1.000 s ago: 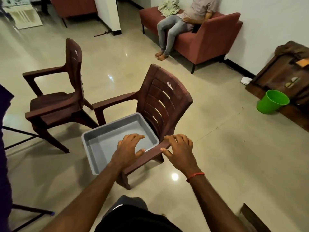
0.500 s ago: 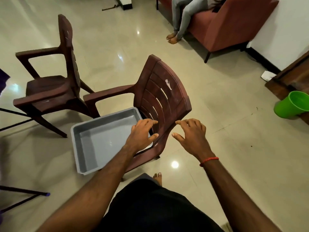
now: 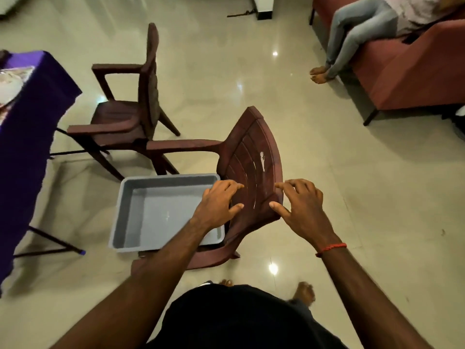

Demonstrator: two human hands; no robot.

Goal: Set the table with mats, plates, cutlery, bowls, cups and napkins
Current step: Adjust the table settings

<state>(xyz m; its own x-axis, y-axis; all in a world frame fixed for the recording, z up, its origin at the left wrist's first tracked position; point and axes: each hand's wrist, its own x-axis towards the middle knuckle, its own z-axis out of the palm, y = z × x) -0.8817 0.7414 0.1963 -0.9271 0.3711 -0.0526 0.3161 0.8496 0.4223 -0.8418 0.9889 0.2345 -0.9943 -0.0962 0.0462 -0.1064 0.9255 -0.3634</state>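
hands first: the left hand (image 3: 218,203) and the right hand (image 3: 303,206) hang side by side over the back of the near chair (image 3: 251,157), both with fingers loosely spread and slightly bent, holding nothing; whether any fingertip touches the chair back i cannot tell. sweeping from the left, the tabletop (image 3: 37,102) under its purple cloth shows only a corner at the frame edge. on it lie a patterned mat (image 3: 18,71) and the rim of a pale plate (image 3: 7,90), both cut off by the frame, so at least one place looks started. how many places are laid, and whether cutlery, bowls, cups and napkins are out, cannot be judged from so small a corner. next comes a second chair (image 3: 125,117), bare, standing between the tabletop and the near chair. then the grey tub (image 3: 156,210) sits on the seat of the near chair, its right rim under the left hand, and its inside is bare: nothing for the table is in it. that suggests the supply, if the tub carried it, is used up and the setting is far along or finished, though that is a guess. to the right, past the right hand with a red thread (image 3: 331,248) at its wrist, a person (image 3: 352,39) sits on a red sofa (image 3: 402,79), well apart from the work.
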